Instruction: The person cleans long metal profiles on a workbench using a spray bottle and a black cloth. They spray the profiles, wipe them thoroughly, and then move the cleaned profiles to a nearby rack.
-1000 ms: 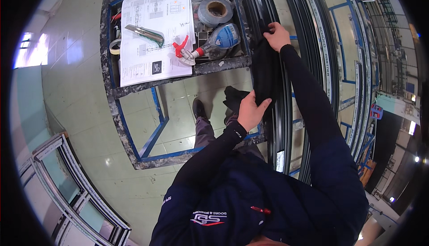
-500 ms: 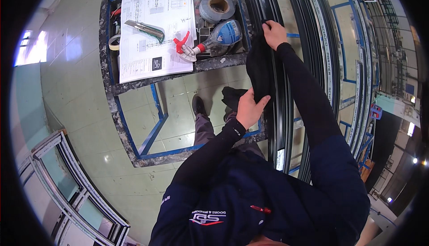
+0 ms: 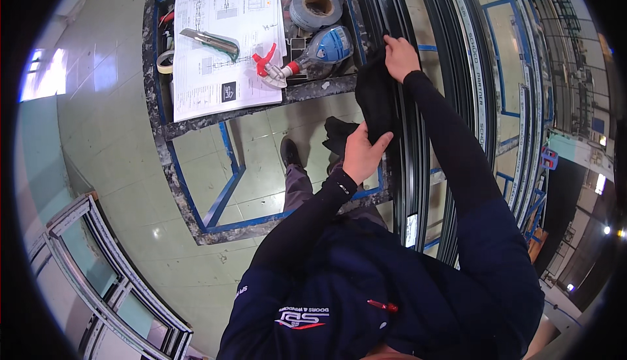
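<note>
Cloth (image 3: 377,98), blk, at L side of dark profile (image 3: 408,164); long axis approx. parallel to profile, far end pointing fwd along it. L hand (image 3: 364,153), L of profile, grips near end; main length extends fwd. R hand (image 3: 401,58), over profile, pinches far end. Neither nearer.

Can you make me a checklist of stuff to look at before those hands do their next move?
1. Left hand holding the cloth: ok, at its near end.
2. Right hand holding it too: ok, at the far end.
3. Knife away from both hands: ok, it lies on the papers.
4. Knife blade tucked in: cannot tell, too small to see.
5. Bottle standing up: not ok, it lies on its side.
6. Bars clean under the cloth: cannot tell, that part is covered.
</note>
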### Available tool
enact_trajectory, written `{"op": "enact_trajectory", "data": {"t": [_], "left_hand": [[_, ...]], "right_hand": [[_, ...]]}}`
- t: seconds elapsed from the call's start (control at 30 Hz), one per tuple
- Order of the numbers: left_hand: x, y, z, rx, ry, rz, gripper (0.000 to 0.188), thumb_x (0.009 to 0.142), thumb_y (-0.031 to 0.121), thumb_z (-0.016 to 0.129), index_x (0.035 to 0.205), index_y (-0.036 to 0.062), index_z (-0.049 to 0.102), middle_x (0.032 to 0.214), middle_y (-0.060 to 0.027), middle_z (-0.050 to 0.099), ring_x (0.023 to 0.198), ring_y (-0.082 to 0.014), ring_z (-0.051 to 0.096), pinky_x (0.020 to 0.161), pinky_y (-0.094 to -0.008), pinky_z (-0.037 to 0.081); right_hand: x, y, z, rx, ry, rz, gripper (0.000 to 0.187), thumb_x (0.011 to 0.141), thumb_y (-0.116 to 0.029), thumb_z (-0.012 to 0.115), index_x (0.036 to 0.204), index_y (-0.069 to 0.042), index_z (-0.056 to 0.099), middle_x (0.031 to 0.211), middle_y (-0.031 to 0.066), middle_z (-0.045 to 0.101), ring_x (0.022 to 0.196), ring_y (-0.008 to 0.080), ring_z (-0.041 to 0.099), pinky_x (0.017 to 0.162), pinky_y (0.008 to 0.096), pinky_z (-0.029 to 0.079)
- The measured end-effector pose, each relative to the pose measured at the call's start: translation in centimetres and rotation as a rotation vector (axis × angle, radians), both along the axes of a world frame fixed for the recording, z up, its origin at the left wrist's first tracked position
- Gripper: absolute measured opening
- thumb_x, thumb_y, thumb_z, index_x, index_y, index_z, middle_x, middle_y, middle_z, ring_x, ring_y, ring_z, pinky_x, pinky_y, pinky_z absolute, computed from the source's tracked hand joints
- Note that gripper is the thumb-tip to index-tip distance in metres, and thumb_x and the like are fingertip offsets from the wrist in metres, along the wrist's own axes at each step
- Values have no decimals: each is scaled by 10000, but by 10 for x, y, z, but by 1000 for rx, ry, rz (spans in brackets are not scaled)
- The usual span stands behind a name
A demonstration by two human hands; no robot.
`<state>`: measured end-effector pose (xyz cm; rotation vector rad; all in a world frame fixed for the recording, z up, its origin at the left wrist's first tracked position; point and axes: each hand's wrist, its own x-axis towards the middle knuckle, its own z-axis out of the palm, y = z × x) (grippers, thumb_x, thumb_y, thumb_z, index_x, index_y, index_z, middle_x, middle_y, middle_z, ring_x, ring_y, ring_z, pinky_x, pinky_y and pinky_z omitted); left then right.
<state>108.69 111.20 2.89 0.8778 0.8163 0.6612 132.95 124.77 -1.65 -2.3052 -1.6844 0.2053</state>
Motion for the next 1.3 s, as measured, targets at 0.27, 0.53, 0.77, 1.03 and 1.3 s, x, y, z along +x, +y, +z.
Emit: {"op": "enact_trajectory", "data": {"t": [0.27, 0.53, 0.77, 1.03, 1.3], "left_hand": [[4, 12, 8, 30, 14, 57, 357, 931, 78, 711, 1241, -58, 600, 1113, -120, 736, 980, -130, 683, 884, -289, 539], [14, 9, 2, -2, -48, 111, 324, 932, 75, 714, 1208, -56, 607, 1101, -108, 736, 978, -119, 673, 886, -277, 532], [20, 12, 7, -9, -56, 95, 317, 931, 85, 723, 1190, -56, 608, 1090, -105, 735, 962, -116, 668, 887, -281, 526], [7, -13, 12, -33, -72, -137, 334, 933, 106, 717, 1199, -69, 614, 1091, -98, 734, 976, -115, 666, 891, -295, 533], [1, -6, 23, -141, -127, -133, 348, 989, 118, 660, 1282, -53, 585, 1152, -60, 700, 1015, -105, 637, 917, -283, 513]], "right_hand": [[8, 26, 12, 38, 58, -112, 253, 904, -244, 682, 1096, -81, 707, 985, 155, 704, 975, 372, 670, 891, 462, 523], [18, 56, 16, 19, -28, -20, 164, 877, -176, 656, 992, -106, 751, 1067, 174, 725, 1027, 376, 674, 912, 477, 539], [20, 58, 18, -129, -73, 35, 181, 861, -160, 634, 986, -108, 753, 1041, 167, 727, 1020, 373, 680, 930, 458, 541], [-4, -78, 39, -279, 88, 110, 94, 859, -165, 648, 846, -75, 672, 912, 164, 711, 927, 372, 675, 841, 493, 536], [7, -4, 18, 88, -99, 78, 159, 946, -173, 552, 949, -65, 669, 920, 166, 663, 911, 386, 649, 795, 494, 518]]}}
